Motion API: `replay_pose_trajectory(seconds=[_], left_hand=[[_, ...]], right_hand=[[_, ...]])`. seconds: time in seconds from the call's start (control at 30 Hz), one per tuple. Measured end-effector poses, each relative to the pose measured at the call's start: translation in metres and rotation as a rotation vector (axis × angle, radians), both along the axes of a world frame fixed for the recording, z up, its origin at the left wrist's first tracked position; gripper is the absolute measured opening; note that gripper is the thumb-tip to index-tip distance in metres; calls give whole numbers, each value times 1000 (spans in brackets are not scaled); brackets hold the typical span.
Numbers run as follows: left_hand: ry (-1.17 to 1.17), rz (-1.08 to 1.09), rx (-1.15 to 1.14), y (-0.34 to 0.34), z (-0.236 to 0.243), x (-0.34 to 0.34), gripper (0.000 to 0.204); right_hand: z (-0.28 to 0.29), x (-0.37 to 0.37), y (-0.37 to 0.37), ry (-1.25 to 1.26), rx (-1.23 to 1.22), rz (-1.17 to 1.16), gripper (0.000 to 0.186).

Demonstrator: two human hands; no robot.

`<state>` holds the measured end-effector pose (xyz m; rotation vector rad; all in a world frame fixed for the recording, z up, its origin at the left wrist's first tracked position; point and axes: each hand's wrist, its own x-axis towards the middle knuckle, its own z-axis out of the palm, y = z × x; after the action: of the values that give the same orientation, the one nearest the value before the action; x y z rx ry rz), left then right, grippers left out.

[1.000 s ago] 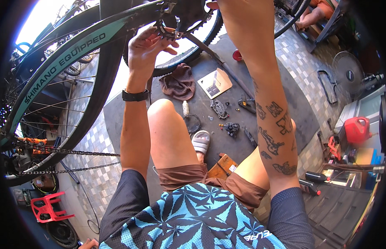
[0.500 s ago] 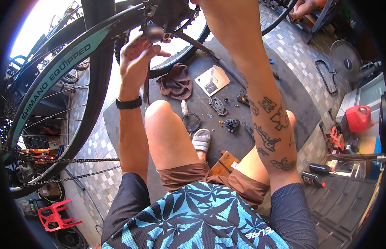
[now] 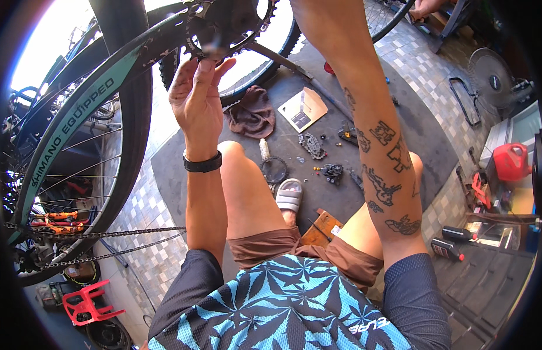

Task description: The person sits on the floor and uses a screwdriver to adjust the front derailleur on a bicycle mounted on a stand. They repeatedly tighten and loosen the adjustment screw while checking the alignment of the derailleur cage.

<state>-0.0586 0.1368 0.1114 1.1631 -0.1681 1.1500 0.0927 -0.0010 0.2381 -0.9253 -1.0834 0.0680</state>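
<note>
The dark metal toothed chainring [image 3: 190, 35] sits at the top of the view, on the bicycle. It is round and has no clear long axis; I see it at a slant, its left and right arcs of teeth showing and its upper part cut off. The long teal-and-black frame stay [image 3: 78, 128] beside it runs slantwise, its upper end toward the ring and its lower end toward the rear wheel.

A small silvery part [image 3: 210, 52] at the ring's lower edge is too blurred for me to make out. The bare left hand [image 3: 196, 105] is just below it, palm upward, thumb and fingers bent close at that edge; I can't tell whether they grip anything. The right hand is past the top edge, so I can't tell how it stands; only its tattooed forearm [image 3: 370, 116] shows, to the right of the ring.

Lower left, the dark metal chain [image 3: 119, 234] stretches in two runs toward the left forearm. Well below the ring, on the dark grey floor mat [image 3: 428, 140], lie a crumpled brown cloth [image 3: 251, 114], a white-and-tan card [image 3: 303, 111] and a small black mechanism [image 3: 331, 172].
</note>
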Motion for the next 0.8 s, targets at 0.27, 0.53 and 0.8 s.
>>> replay_pose_trajectory(seconds=[0.27, 0.53, 0.8], left_hand=[[129, 224, 175, -5, 7, -2, 16], [73, 292, 142, -6, 2, 6, 20], [141, 454, 110, -8, 5, 3, 37]], right_hand=[[4, -2, -3, -64, 90, 59, 34], [-151, 102, -18, 160, -8, -726, 30], [-529, 38, -88, 349, -1456, -447, 19]])
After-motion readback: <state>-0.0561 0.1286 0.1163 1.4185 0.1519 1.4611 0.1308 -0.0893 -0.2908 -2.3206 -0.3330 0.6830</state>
